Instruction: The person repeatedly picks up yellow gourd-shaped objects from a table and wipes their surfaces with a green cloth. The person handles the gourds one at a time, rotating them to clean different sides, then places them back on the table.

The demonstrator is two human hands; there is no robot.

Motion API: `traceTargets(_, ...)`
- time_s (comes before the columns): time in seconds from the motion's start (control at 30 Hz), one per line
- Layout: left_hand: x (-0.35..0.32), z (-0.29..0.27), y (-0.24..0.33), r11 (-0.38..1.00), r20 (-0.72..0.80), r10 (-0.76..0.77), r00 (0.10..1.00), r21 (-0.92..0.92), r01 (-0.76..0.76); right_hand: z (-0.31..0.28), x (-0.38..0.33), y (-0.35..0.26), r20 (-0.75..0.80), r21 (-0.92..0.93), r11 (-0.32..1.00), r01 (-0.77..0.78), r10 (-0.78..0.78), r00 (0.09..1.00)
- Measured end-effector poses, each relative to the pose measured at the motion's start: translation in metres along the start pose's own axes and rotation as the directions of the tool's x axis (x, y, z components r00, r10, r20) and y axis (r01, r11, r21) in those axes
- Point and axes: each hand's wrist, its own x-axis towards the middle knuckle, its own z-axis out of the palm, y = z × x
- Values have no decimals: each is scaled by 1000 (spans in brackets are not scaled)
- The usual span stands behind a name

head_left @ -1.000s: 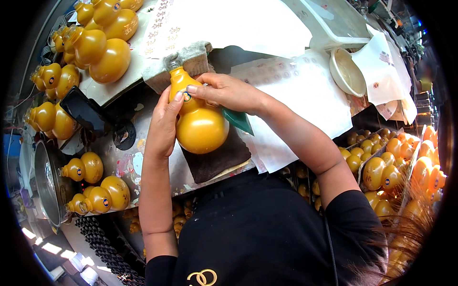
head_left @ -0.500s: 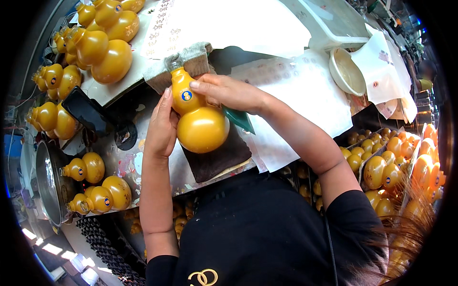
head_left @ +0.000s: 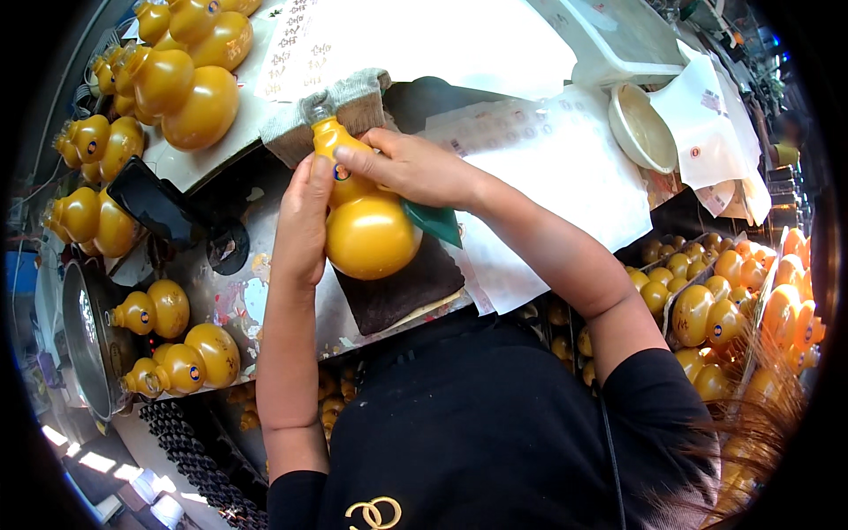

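A glossy yellow gourd-shaped bottle [head_left: 371,237] lies between my hands, its clear neck pointing away from me over a folded grey cloth [head_left: 358,99]. My left hand [head_left: 302,216] is wrapped along its left side. With fingers curled round the upper bulb, my right hand [head_left: 415,168] grips it from the right, its thumb beside a small blue and orange round sticker [head_left: 340,172]. Beneath the bottle is a dark brown pad [head_left: 397,296]. A green piece [head_left: 435,224] sticks out below my right hand; what it belongs to is hidden.
Similar gourd bottles [head_left: 201,106] stand along the left, near a phone on a stand [head_left: 157,205] and a metal pan [head_left: 88,331]. White printed sheets [head_left: 548,194] cover the right side, with a cream bowl [head_left: 642,130] and a clear plastic bin [head_left: 618,44] beyond. Crates of gourd bottles [head_left: 707,318] sit lower right.
My right thumb has shifted onto the edge of the round sticker, and my left fingers have closed in nearer to it. The bottle stays in both hands, barely moved.
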Motion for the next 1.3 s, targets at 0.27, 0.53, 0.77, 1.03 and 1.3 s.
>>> traceTargets(0.27,1,1,-7,995,-31,41,999,93,-38,-1,0,2,6,39,999,11,-12,1000)
traceTargets(0.53,3,-9,-6,990,15,22,1000,138,-24,-2,0,8,-4,23,998,59,-59,998)
traceTargets(0.77,1,-16,-7,964,85,57,995,256,-77,-2,-6,2,21,-111,990,84,-82,996)
traceTargets(1.03,0,-16,-11,973,83,68,994,214,-84,-4,-6,7,37,-90,987,129,-126,991)
traceTargets(1.3,4,-1,-4,982,-39,27,999,186,-19,3,4,-2,-78,-134,991,-21,11,997)
